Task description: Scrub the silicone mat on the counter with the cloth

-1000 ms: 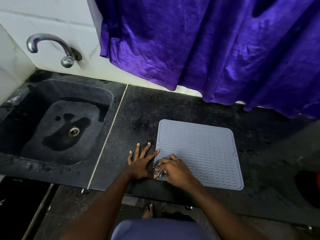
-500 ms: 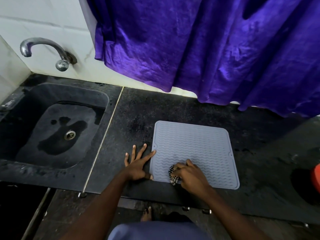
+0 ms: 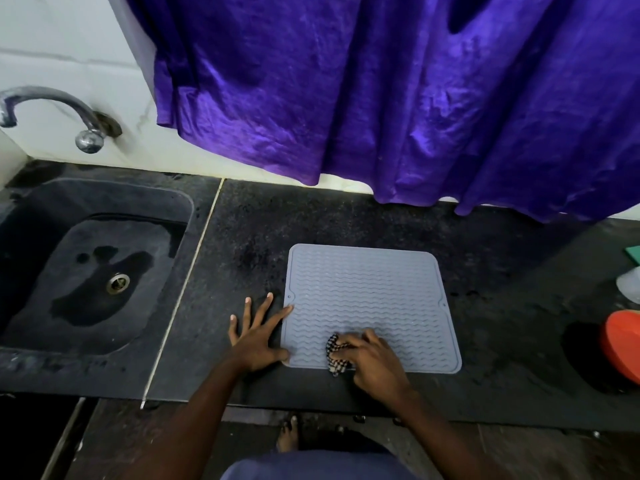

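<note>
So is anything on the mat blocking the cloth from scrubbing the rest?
Nothing visible. The right hand holds the cloth on the mat, near its front edge; the rest of its surface is bare. The left hand lies flat at its left edge.

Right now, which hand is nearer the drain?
Left. The left hand lies spread on the counter at the mat's left edge, toward the drain; the right hand grips the cloth on the mat, farther off.

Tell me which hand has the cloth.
The right hand, curled round the checked cloth on the mat; the left hand lies flat, fingers spread, at the mat's edge.
</note>
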